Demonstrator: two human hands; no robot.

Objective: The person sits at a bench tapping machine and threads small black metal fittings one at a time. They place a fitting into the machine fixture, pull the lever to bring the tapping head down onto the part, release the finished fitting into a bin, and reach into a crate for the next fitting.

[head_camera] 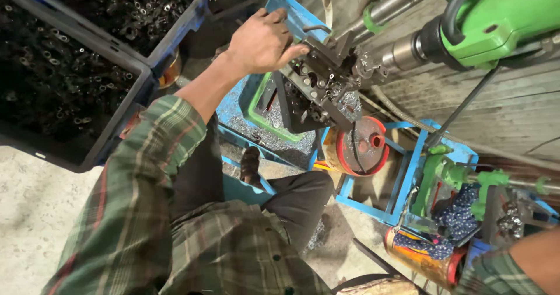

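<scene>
Left hand [263, 41] resting fingers loosely curled on dark steel clamping fixture [318, 85] under green drill machine [496, 15], holding nothing visible; right grip out of view; black crates [125, 91] of parts waiting

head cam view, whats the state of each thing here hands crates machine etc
left hand: resting on the dark metal fixture, fingers curled, grip unclear
right hand: out of view, only a forearm at the lower right edge
green drill machine: spindle pointing at the fixture
near crate: full of small dark metal parts
far crate: full too
green tray: holds metal chips

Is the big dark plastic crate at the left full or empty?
Nearly full: the dark plastic crate holds small dark metal pieces heaped close to its rim.
</scene>
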